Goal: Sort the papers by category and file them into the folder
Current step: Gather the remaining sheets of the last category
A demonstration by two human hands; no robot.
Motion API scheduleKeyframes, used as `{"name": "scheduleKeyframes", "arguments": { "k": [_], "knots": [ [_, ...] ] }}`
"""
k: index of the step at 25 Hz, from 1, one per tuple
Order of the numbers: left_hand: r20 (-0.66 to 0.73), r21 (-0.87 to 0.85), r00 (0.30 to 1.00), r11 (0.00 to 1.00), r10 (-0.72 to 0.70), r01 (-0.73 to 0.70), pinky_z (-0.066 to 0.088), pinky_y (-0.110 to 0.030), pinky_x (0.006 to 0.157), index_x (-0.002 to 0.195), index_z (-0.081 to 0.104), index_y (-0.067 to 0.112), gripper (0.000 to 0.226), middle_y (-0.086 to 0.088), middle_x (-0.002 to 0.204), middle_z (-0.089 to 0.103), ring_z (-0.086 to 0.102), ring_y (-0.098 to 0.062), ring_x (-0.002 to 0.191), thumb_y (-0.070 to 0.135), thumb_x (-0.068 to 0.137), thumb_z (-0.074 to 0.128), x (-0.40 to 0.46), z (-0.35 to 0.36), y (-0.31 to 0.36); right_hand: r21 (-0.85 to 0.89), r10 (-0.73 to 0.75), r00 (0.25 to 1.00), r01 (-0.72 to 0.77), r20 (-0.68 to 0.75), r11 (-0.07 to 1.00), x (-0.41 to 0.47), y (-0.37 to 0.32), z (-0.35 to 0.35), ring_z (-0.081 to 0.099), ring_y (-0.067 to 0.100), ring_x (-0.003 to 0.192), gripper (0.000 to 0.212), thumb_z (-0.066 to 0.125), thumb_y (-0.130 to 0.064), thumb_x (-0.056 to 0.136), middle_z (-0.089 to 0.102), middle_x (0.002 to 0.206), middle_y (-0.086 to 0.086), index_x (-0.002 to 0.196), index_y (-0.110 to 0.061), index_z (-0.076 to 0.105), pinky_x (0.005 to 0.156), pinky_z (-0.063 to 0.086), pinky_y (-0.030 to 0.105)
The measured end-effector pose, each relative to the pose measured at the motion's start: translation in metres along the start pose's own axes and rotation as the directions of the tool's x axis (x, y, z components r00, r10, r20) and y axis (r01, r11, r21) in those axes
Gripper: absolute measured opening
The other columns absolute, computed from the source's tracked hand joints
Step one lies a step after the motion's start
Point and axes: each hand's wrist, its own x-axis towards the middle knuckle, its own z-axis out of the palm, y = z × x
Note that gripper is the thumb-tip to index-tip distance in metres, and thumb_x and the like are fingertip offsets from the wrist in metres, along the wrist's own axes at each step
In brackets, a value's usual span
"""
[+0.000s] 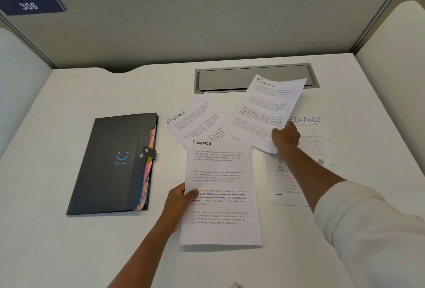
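Note:
A black folder (112, 163) with a blue smile mark lies closed on the left of the white desk, coloured tabs showing at its right edge. My left hand (178, 198) grips the left edge of a printed sheet headed FINANCE (220, 195), held in front of me. My right hand (285, 137) pinches the lower corner of a second FINANCE sheet (266, 113), lifted and tilted. A third FINANCE sheet (195, 122) lies flat behind the first. A fourth FINANCE page (305, 149), with faint tables and a pink line, lies under my right forearm.
A grey cable-tray lid (230, 78) is set into the desk (69, 253) behind the papers. Grey partition walls (184, 25) close the desk at the back and both sides; a label reading 306 (30, 6) sits at the upper left.

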Motion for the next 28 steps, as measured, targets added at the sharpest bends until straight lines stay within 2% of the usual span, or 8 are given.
{"name": "scheduleKeyframes", "arguments": {
  "k": [3,7,10,12,16,20,24,28],
  "knots": [
    [-0.015,0.022,1.000,1.000,0.016,-0.016,0.061,-0.044,0.076,0.110,0.067,0.018,0.018,-0.003,0.096,0.077,0.075,-0.026,0.083,0.016,0.093,0.062,-0.002,0.002,0.000,0.135,-0.070,0.997,0.072,-0.025,0.988,-0.001,0.010,-0.016,0.057,0.032,0.116,0.036,0.054,-0.016,0.091,0.061,0.129,0.011,0.127,-0.008,0.057,0.097,0.048,0.037],
    [-0.028,0.050,0.999,0.998,0.040,-0.038,0.061,-0.040,0.072,0.109,0.067,0.019,0.016,-0.001,0.094,0.078,0.075,-0.024,0.081,0.018,0.093,0.062,-0.005,0.002,-0.002,0.261,-0.095,0.995,0.101,-0.035,0.960,-0.008,0.023,-0.038,0.063,0.027,0.105,0.026,0.057,-0.017,0.092,0.066,0.119,0.007,0.116,-0.013,0.062,0.087,0.050,0.033],
    [-0.024,0.063,0.997,0.996,0.071,-0.069,0.061,-0.041,0.074,0.110,0.066,0.019,0.017,-0.002,0.097,0.077,0.075,-0.023,0.082,0.020,0.094,0.062,-0.007,0.002,-0.006,0.337,-0.088,0.996,0.087,-0.011,0.938,-0.020,0.031,-0.048,0.066,0.026,0.099,0.022,0.059,-0.020,0.091,0.069,0.112,0.003,0.113,-0.020,0.064,0.088,0.055,0.043],
    [-0.029,0.061,0.996,0.995,0.086,-0.085,0.061,-0.041,0.074,0.109,0.066,0.019,0.016,-0.002,0.097,0.077,0.075,-0.023,0.082,0.022,0.094,0.062,-0.010,0.003,-0.007,0.392,-0.097,0.994,0.072,0.045,0.917,-0.032,0.036,-0.053,0.065,0.023,0.097,0.026,0.060,-0.019,0.092,0.068,0.111,0.001,0.117,-0.021,0.063,0.086,0.056,0.043],
    [-0.053,0.055,0.992,0.992,0.113,-0.110,0.060,-0.037,0.071,0.102,0.068,0.021,0.011,-0.001,0.093,0.077,0.074,-0.023,0.082,0.023,0.095,0.060,-0.012,0.005,-0.007,0.429,-0.164,0.963,0.060,0.211,0.901,-0.075,0.053,-0.050,0.063,0.009,0.087,0.030,0.063,-0.011,0.091,0.067,0.110,0.000,0.121,-0.015,0.063,0.081,0.050,0.029],
    [-0.041,0.063,0.994,0.993,0.103,-0.100,0.061,-0.043,0.074,0.099,0.069,0.017,0.014,-0.005,0.090,0.077,0.075,-0.026,0.080,0.026,0.097,0.057,-0.013,0.006,-0.008,0.345,-0.202,0.922,0.081,0.330,0.935,-0.116,0.086,-0.037,0.064,0.017,0.098,0.027,0.064,-0.014,0.091,0.068,0.107,-0.003,0.119,-0.015,0.064,0.079,0.047,0.027],
    [-0.042,0.084,0.994,0.992,0.100,-0.096,0.061,-0.045,0.078,0.102,0.069,0.018,0.014,-0.006,0.094,0.077,0.075,-0.026,0.082,0.025,0.097,0.057,-0.013,0.004,-0.012,0.444,-0.141,0.984,0.080,0.105,0.892,-0.130,0.099,-0.043,0.064,0.019,0.100,0.025,0.063,-0.018,0.093,0.067,0.109,-0.002,0.118,-0.015,0.064,0.082,0.051,0.031],
    [-0.044,0.101,0.992,0.988,0.119,-0.114,0.060,-0.034,0.071,0.105,0.068,0.018,0.014,-0.003,0.096,0.076,0.074,-0.022,0.082,0.024,0.098,0.056,-0.015,0.004,-0.012,0.575,-0.103,0.993,0.114,-0.051,0.810,-0.124,0.092,-0.066,0.063,0.019,0.100,0.022,0.062,-0.017,0.093,0.066,0.112,0.000,0.116,-0.014,0.063,0.075,0.050,0.024]
  ]
}}
